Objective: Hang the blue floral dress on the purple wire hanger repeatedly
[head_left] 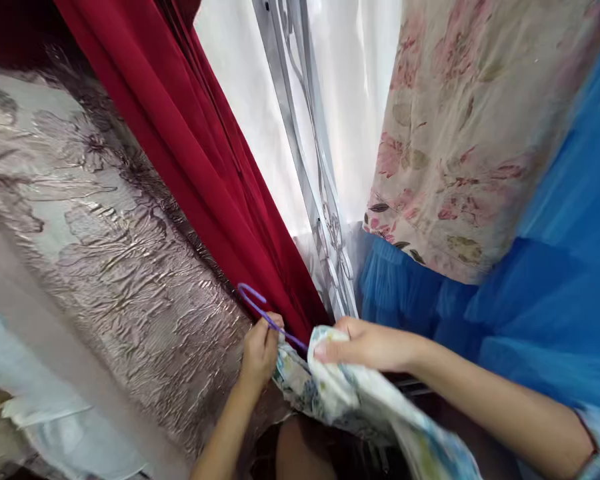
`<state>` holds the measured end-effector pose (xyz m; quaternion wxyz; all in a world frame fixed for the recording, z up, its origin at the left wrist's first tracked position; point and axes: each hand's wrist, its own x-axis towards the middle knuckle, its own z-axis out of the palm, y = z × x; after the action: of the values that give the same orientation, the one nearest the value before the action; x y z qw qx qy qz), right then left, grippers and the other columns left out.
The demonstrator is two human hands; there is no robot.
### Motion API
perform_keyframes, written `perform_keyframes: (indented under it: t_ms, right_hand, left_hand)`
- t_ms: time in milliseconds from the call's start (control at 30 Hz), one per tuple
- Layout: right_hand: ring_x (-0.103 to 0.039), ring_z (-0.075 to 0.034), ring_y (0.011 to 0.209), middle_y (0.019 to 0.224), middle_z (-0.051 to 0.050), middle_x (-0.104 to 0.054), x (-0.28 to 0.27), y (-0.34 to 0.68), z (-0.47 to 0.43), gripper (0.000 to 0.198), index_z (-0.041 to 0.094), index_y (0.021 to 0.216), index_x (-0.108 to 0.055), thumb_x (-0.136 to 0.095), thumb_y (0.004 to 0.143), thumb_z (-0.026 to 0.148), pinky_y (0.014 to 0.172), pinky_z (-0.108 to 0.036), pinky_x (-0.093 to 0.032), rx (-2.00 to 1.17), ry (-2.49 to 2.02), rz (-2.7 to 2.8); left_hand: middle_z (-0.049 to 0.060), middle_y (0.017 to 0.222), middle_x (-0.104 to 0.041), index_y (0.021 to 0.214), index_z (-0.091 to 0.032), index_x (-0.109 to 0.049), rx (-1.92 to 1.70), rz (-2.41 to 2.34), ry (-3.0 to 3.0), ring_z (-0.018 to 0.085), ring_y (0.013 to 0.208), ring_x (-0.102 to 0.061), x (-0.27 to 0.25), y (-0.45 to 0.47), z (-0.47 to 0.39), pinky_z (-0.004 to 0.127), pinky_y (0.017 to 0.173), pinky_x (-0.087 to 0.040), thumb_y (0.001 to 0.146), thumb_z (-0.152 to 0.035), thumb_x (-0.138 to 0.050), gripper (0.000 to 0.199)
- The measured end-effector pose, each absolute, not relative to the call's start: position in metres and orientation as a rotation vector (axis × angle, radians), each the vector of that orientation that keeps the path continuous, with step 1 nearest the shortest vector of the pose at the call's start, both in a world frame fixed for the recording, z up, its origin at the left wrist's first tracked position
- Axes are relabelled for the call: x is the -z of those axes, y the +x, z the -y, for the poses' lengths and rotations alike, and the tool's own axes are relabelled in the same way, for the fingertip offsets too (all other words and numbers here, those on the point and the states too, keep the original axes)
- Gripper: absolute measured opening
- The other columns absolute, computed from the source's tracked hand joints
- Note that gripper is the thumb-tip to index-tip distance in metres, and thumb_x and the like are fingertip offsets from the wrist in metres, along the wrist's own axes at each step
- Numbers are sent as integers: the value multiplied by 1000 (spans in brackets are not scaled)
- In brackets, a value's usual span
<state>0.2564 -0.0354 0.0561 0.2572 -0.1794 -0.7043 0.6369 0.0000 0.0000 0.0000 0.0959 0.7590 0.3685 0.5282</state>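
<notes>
- Garment (337, 393): between the two hands, gathered in front of the person, its lower folds running off toward the bottom right. Pale cloth with a blue, green and yellowish print.
- Hanger (254, 306): purple, thin; hook clear of the cloth, lower end disappearing at the garment's edge. Its arms are hidden, so their fit inside cannot be told.
- Left hand (261, 350): fingers together, clamped on the hanger just below the hook. Cloth lies right beside them.
- Right hand (363, 345): fingers clamped on the garment's upper edge, thumb laid over the fold.
- Handling, garment: likely light and soft — it bunches and droops freely, so it should follow a pull but not hold a shape. Weave looks thin; a hard tug might stretch the edge. Slipperiness cannot be judged by eye.
- Handling, hanger: probably light and fairly stiff, though so slim that it could twist in a loose grip.
- Hold points (judged): hanger at the shank under the hook, as the left hand has it; garment at the edge beside the hanger — a broad pinch over the doubled fold seems safer than fingertips on one layer.
- Surroundings: red cloth (205, 173) hangs just beyond the hook, near enough to snag; floral cloth (445, 153) and blue tulle (555, 287) hang to the right.
</notes>
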Motion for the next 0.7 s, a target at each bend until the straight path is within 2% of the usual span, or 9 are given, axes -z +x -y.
perform_keyframes:
  t_ms: [100, 233, 333, 400, 433, 533, 633, 700]
  right_hand:
    - [-26, -4, 52, 57, 7, -32, -53, 253, 80, 56, 17, 60, -39, -61, 92, 57, 44, -19, -21, -1731, -430, 1896]
    - [-42, -8, 64, 70, 1, -47, -65, 244, 118, 52, 13, 74, -59, -52, 97, 59, 61, -18, -39, -1781, -204, 1663]
    - [-51, -13, 70, 66, 0, -50, -72, 237, 130, 56, 14, 73, -64, -59, 88, 68, 71, -26, -46, -1647, -248, 1539]
    - [-53, -16, 70, 65, -1, -54, -68, 240, 131, 58, 17, 73, -65, -65, 79, 74, 69, -29, -46, -1488, -411, 1492]
    - [-53, -16, 70, 65, -2, -55, -64, 245, 128, 59, 17, 73, -65, -63, 79, 76, 66, -29, -45, -1436, -481, 1474]
    - [-52, -17, 66, 61, -4, -53, -53, 282, 106, 64, 20, 72, -63, -43, 89, 78, 62, -32, -40, -1367, -565, 1431]
    - [-45, -20, 61, 55, -3, -51, -49, 337, 68, 39, 29, 74, -60, -67, 83, 67, 57, -36, -35, -1221, -641, 1322]
    - [-43, -21, 63, 59, -3, -54, -52, 368, 43, 28, 34, 82, -62, -72, 80, 60, 58, -37, -33, -1163, -653, 1291]
  left_hand:
    - [2, 68, -55, 73, -18, -55, -1552, -1058, 2276, 15, 64, -52, 13, 32, 3, 27, 62, -40, 99, -59, -39, 51]
    - [0, 65, -43, 73, -20, -46, -1412, -794, 2143, 13, 58, -41, 3, 95, 10, 27, 56, -32, 100, -62, -31, 52]
    - [0, 64, -41, 70, -20, -42, -1266, -431, 1929, 13, 58, -38, -16, 150, 24, 28, 56, -29, 96, -69, -34, 56]
    - [1, 64, -44, 71, -20, -43, -1195, -285, 1772, 14, 57, -40, -24, 183, 36, 29, 56, -29, 95, -70, -36, 56]
    - [2, 65, -46, 72, -19, -44, -1150, -240, 1705, 14, 57, -40, -26, 198, 41, 29, 55, -28, 95, -70, -37, 56]
    - [4, 66, -51, 74, -19, -46, -1038, -88, 1509, 14, 54, -39, -30, 233, 48, 30, 53, -26, 95, -67, -39, 53]
    - [0, 56, -42, 71, -21, -41, -1057, 48, 1312, 13, 50, -35, -42, 257, 31, 29, 54, -28, 98, -64, -35, 52]
    - [-3, 52, -33, 68, -21, -36, -1075, 60, 1239, 13, 48, -31, -55, 271, 11, 29, 56, -29, 98, -66, -31, 54]
